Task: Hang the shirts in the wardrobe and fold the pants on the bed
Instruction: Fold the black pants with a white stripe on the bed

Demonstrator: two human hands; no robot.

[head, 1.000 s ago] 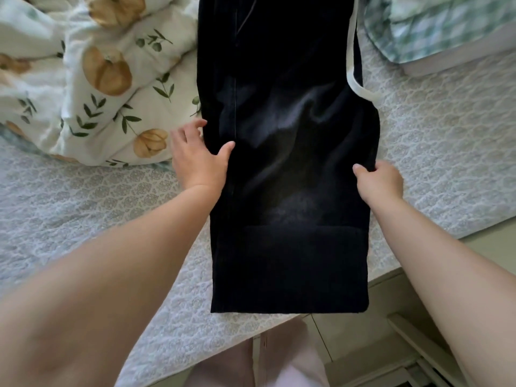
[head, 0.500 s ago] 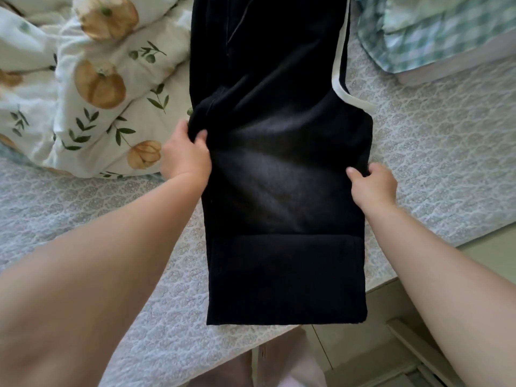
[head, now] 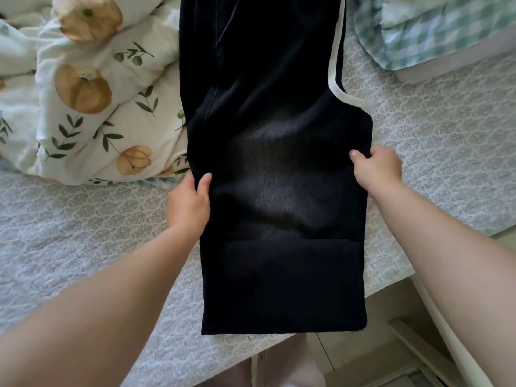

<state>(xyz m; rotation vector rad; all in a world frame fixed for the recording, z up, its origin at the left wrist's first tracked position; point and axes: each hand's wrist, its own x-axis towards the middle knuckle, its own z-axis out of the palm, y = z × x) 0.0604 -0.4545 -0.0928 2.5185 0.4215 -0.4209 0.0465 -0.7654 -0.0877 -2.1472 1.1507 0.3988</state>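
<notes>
The black pants [head: 279, 191] lie lengthwise on the bed [head: 83, 233], one end at the bed's near edge. The left hand [head: 188, 202] and right hand [head: 377, 171] each pinch a side edge. The cloth looks soft, limp and light, and is best held by its edges.

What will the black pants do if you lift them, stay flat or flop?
Probably flop: the black pants bunch softly where the left hand and right hand pinch their edges. They likely won't slide much; the cloth looks thick on the textured bed cover.

Matt black cloth pants [head: 279, 177], textured quilted bedspread [head: 83, 224], soft floral cotton duvet [head: 97, 107]
</notes>
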